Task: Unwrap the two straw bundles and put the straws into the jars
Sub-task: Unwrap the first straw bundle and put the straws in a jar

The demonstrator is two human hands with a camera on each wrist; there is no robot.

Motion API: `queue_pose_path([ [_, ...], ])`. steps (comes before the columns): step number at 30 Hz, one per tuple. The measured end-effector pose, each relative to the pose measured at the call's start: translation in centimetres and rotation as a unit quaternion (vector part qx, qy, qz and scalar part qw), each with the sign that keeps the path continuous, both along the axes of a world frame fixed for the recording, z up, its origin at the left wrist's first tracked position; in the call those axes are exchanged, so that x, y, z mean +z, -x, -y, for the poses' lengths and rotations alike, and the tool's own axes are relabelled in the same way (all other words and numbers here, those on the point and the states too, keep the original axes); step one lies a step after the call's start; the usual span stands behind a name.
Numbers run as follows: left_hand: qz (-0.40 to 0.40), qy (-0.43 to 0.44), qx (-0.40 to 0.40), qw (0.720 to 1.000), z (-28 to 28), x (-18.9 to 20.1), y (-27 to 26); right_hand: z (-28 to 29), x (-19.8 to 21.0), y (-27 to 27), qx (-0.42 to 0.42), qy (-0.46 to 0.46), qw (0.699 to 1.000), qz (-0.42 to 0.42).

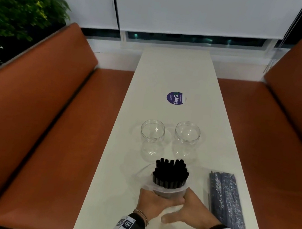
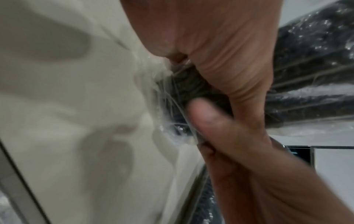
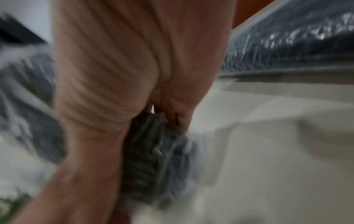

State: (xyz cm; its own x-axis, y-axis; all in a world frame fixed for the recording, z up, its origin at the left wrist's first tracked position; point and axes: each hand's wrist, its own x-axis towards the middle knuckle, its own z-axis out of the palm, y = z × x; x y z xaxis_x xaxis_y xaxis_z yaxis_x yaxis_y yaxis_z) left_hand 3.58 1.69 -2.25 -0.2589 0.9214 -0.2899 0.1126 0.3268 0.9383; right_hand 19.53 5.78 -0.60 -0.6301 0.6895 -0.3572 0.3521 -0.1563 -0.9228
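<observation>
Two clear empty jars [image 1: 152,134] [image 1: 187,134] stand side by side mid-table. Just in front of them, both hands hold a bundle of black straws [image 1: 170,175] upright. Its clear plastic wrap [image 1: 163,189] is bunched down around the lower part, leaving the straw tops bare. My left hand [image 1: 155,198] grips the wrapped base from the left and my right hand [image 1: 188,203] from the right. In the left wrist view the thumb [image 2: 206,121] presses on wrap and straws [image 2: 187,91]. The blurred right wrist view shows straws in wrap [image 3: 153,144] under the hand. A second, still wrapped bundle [image 1: 229,203] lies flat to the right.
The long white table [image 1: 172,68] carries a round purple sticker [image 1: 175,98] beyond the jars. Orange bench seats [image 1: 48,119] run along both sides. Plants [image 1: 15,8] stand at the far left and right, and white blinds hang behind.
</observation>
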Motion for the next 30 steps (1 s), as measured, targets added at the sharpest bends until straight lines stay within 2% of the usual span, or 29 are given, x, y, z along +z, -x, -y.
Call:
queue_pose_path([
  [2,-0.007,-0.017,-0.006,1.000,-0.1,0.6,0.0,0.5,3.0,-0.2,0.001,0.036,0.998,-0.053],
  [4,-0.009,-0.040,-0.026,0.999,0.0,1.5,0.0,1.2,5.3,0.0,-0.038,0.072,0.990,-0.118],
  [6,-0.012,-0.065,-0.024,0.998,0.0,2.5,0.3,1.4,6.9,0.7,-0.055,0.081,0.985,-0.140],
  [9,-0.027,-0.075,-0.016,0.997,0.4,3.1,1.7,1.1,8.2,2.5,-0.011,0.042,0.989,-0.142],
  [13,-0.007,-0.049,-0.006,0.999,0.6,5.0,4.6,-0.6,8.2,5.2,0.024,-0.013,0.997,-0.069],
  [16,-0.032,-0.039,0.068,0.996,0.4,7.7,7.4,-2.5,8.9,6.8,0.058,-0.025,0.998,-0.018],
  [18,-0.097,-0.007,0.090,0.991,0.0,9.8,10.2,-4.1,9.8,7.3,0.069,-0.059,0.996,0.019],
  [20,-0.179,0.045,0.052,0.981,-1.0,11.8,13.4,-6.1,10.5,7.5,0.042,-0.120,0.990,0.053],
  [22,-0.283,0.071,0.002,0.957,-2.8,13.4,16.2,-8.2,10.9,7.5,-0.001,-0.171,0.982,0.083],
  [25,-0.447,0.114,-0.097,0.882,-6.8,15.3,18.6,-11.1,11.4,8.4,-0.031,-0.226,0.967,0.111],
  [28,-0.521,0.149,-0.140,0.828,-11.1,16.3,19.1,-13.4,12.1,10.2,-0.035,-0.301,0.946,0.113],
  [30,-0.573,0.161,-0.186,0.782,-13.2,17.1,18.5,-14.8,12.1,11.5,-0.023,-0.356,0.926,0.126],
])
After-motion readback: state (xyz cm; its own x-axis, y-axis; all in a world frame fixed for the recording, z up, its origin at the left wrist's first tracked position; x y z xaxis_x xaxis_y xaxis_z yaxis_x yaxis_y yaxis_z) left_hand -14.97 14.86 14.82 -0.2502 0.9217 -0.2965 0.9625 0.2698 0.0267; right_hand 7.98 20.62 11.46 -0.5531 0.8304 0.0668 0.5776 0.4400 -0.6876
